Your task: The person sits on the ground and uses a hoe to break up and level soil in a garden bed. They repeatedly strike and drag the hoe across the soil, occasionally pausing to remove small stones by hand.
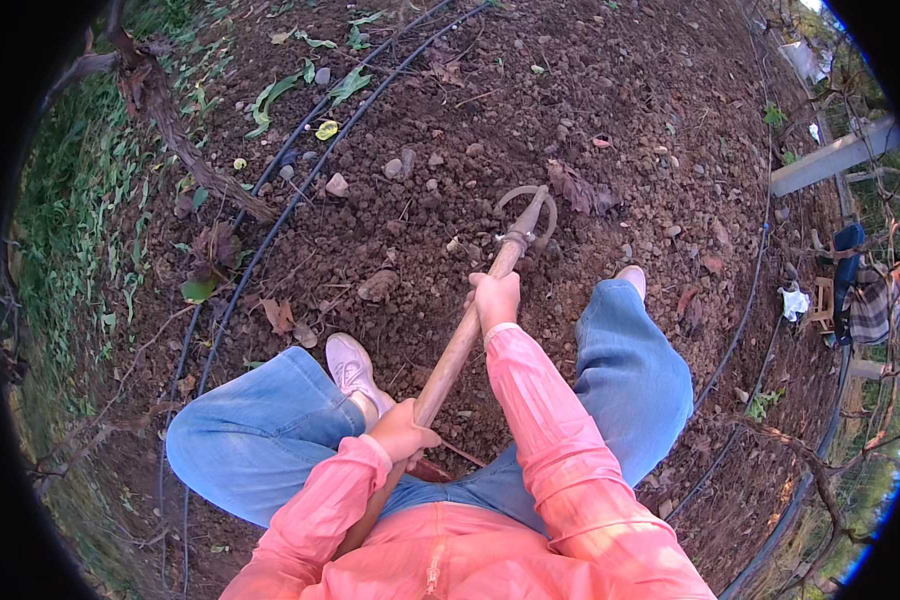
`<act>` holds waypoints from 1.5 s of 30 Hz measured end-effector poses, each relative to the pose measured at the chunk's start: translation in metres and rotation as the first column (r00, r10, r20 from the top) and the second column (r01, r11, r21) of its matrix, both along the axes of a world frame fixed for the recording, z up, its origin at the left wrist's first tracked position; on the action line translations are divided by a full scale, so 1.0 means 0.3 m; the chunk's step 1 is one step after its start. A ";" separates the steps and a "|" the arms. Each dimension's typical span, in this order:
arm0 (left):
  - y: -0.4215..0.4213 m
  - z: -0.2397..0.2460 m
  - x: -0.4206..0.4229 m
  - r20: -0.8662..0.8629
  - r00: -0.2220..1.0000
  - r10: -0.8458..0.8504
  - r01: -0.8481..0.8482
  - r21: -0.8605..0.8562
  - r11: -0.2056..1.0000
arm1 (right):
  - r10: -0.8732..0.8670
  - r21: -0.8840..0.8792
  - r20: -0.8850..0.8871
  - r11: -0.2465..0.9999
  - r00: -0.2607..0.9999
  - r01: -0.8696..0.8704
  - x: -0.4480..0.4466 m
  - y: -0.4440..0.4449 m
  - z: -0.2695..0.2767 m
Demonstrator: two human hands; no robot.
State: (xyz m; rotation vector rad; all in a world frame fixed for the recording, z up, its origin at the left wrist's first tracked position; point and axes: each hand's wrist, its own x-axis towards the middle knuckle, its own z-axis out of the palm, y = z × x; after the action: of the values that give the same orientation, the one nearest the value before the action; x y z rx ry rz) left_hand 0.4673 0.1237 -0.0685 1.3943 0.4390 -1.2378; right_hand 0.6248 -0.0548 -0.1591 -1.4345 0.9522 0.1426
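My left hand point(399, 433) grips the lower part of a long wooden handle, close to my lap. Farther up the same handle, my right hand point(495, 298) is closed round it. The handle belongs to a hand cultivator with curved tines point(546, 217), whose ends reach the loose brown soil point(450, 135). A ferrule or binding sits where the tines join the wood. Just beyond the tool's head lies a dry, curled leaf point(576, 187). My feet stand apart on the ground, one on each side of the handle.
Black irrigation hoses point(300, 191) run along the left, beside a gnarled vine trunk point(187, 146). More hose point(750, 292) curves along the right, near a post point(832, 156), a small wooden stool point(823, 304) and a plaid cloth point(874, 304). Stones point(379, 286) lie about the soil.
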 end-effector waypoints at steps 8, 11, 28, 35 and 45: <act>0.053 0.220 -0.133 -0.070 0.997 -0.012 0.020 0.118 0.993 | 0.014 0.053 -0.051 0.999 0.999 -0.012 -0.185 0.099 0.088; 0.084 0.279 -0.192 -0.135 0.990 0.039 -0.017 0.158 0.987 | 0.014 0.118 -0.035 0.993 0.999 -0.010 -0.254 0.149 0.122; 0.111 0.453 -0.290 -0.193 0.975 -0.105 0.159 0.290 0.944 | -0.158 0.537 -0.022 0.831 0.987 0.145 -0.495 0.220 0.129; -0.132 0.322 -0.103 0.028 0.981 -0.190 0.186 0.126 0.975 | -0.307 0.366 0.188 0.903 0.933 0.223 -0.273 -0.146 0.232; -0.143 0.209 -0.050 -0.191 0.963 -0.188 0.205 0.073 0.976 | -0.200 0.051 -0.169 0.976 0.965 0.211 -0.264 -0.186 0.078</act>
State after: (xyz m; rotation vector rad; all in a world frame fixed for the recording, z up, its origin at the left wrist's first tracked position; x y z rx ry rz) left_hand 0.4523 0.0807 -0.0059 1.4341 0.4989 -1.5328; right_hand 0.5456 -0.1104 -0.1356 -1.2662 1.2141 0.1385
